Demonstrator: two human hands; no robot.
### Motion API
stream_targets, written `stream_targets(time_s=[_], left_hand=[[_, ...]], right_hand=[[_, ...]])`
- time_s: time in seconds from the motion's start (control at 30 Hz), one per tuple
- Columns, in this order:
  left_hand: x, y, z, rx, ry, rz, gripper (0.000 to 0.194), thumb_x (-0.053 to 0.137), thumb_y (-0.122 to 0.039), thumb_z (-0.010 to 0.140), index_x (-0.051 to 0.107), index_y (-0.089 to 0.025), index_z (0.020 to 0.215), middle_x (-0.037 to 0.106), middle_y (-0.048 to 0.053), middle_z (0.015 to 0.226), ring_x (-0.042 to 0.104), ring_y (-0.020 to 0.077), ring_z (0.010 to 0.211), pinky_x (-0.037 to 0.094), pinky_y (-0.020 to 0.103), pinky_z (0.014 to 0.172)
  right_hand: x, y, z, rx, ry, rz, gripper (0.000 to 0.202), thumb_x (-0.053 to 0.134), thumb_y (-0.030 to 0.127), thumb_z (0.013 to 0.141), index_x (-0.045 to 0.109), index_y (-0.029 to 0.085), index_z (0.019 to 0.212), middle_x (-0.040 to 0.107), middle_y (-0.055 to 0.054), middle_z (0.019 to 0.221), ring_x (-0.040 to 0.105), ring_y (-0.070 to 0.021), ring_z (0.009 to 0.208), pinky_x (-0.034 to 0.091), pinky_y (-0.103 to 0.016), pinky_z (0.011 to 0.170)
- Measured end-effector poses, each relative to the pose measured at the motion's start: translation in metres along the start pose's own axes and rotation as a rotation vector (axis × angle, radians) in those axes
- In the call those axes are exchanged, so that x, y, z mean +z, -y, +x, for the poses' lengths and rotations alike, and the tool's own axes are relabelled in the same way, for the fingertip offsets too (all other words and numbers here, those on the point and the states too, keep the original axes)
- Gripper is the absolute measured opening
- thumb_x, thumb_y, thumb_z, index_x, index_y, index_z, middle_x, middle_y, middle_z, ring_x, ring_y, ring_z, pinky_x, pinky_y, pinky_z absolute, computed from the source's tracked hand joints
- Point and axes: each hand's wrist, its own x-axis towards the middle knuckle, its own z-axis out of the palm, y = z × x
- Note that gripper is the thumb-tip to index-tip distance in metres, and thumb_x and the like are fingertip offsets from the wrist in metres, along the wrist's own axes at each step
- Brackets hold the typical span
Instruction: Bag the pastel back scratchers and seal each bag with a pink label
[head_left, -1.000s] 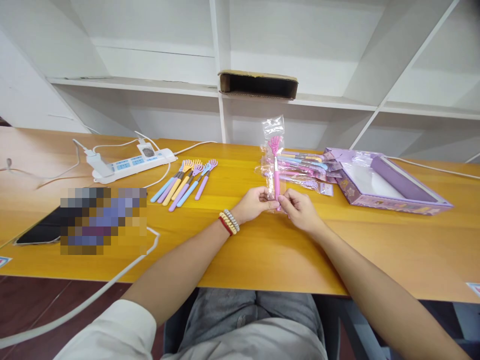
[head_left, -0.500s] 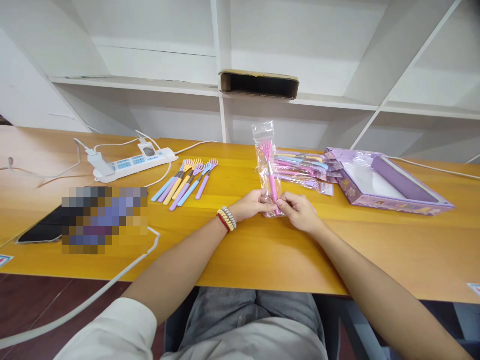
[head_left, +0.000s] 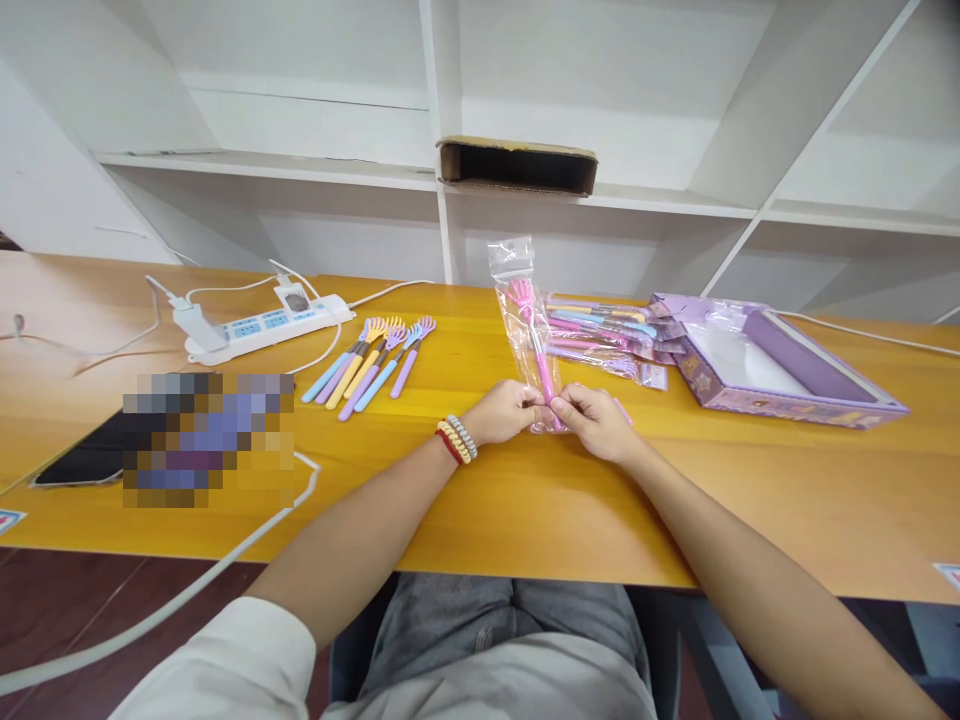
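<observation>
A pink hand-shaped scratcher stands inside a clear plastic bag, its fingered head up. My left hand pinches the lower left edge of the bag. My right hand grips the bag and the handle's lower end from the right. Several loose scratchers in blue, yellow and purple lie fanned out to the left. Behind and right of my hands is a pile of bagged scratchers. Beside that pile sits an open purple box.
A white power strip with plugs and cables lies at the back left. A dark phone-like device and a blurred patch are at the left. A cardboard box sits on the white shelf behind the table.
The top of the bag and the scratcher's head have tilted slightly to the left. Both hands keep their hold in nearly the same place.
</observation>
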Motion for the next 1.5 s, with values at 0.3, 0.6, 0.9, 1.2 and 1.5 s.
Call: stream_targets(time_s=[0.3, 0.6, 0.9, 1.2, 1.5], left_hand=[[0.001, 0.002, -0.001, 0.033, 0.031, 0.060, 0.028, 0.052, -0.035, 0.077, 0.065, -0.010, 0.075, 0.057, 0.000, 0.064, 0.048, 0.0104, 0.061, 0.038, 0.021, 0.058], [0.001, 0.009, 0.002, 0.011, 0.145, -0.119, 0.035, 0.056, -0.044, 0.076, 0.061, -0.009, 0.075, 0.058, 0.002, 0.065, 0.052, 0.0108, 0.060, 0.041, 0.023, 0.059], [-0.003, 0.006, 0.000, -0.008, 0.206, -0.169, 0.039, 0.055, -0.046, 0.076, 0.060, -0.009, 0.071, 0.057, 0.002, 0.062, 0.050, 0.0099, 0.058, 0.040, 0.023, 0.058], [-0.004, 0.002, 0.000, 0.005, 0.175, -0.169, 0.043, 0.057, -0.050, 0.073, 0.060, -0.008, 0.063, 0.056, 0.002, 0.055, 0.048, 0.0088, 0.052, 0.037, 0.021, 0.051], [-0.006, -0.007, -0.002, 0.024, 0.194, -0.328, 0.049, 0.061, -0.057, 0.066, 0.061, -0.008, 0.063, 0.055, 0.003, 0.055, 0.047, 0.0091, 0.053, 0.037, 0.021, 0.052]], right_hand=[[-0.001, -0.006, 0.000, 0.044, 0.175, 0.067, 0.045, 0.030, 0.051, 0.088, 0.046, 0.017, 0.062, 0.045, 0.002, 0.056, 0.041, -0.0101, 0.053, 0.032, -0.023, 0.054], [-0.003, -0.008, 0.000, 0.019, 0.129, -0.016, 0.048, 0.034, 0.053, 0.086, 0.047, 0.016, 0.057, 0.036, 0.002, 0.052, 0.032, -0.0088, 0.050, 0.028, -0.023, 0.050], [-0.003, 0.000, -0.001, -0.043, 0.082, -0.001, 0.046, 0.038, 0.049, 0.085, 0.037, 0.017, 0.053, 0.025, 0.003, 0.051, 0.024, -0.0072, 0.048, 0.024, -0.022, 0.047], [-0.002, -0.003, -0.001, 0.030, 0.146, 0.184, 0.048, 0.041, 0.052, 0.083, 0.033, 0.017, 0.051, 0.023, 0.004, 0.050, 0.022, -0.0063, 0.046, 0.019, -0.022, 0.044], [0.002, 0.007, -0.004, 0.100, 0.124, 0.403, 0.052, 0.040, 0.054, 0.084, 0.040, 0.017, 0.047, 0.040, 0.003, 0.039, 0.037, -0.0075, 0.038, 0.029, -0.023, 0.041]])
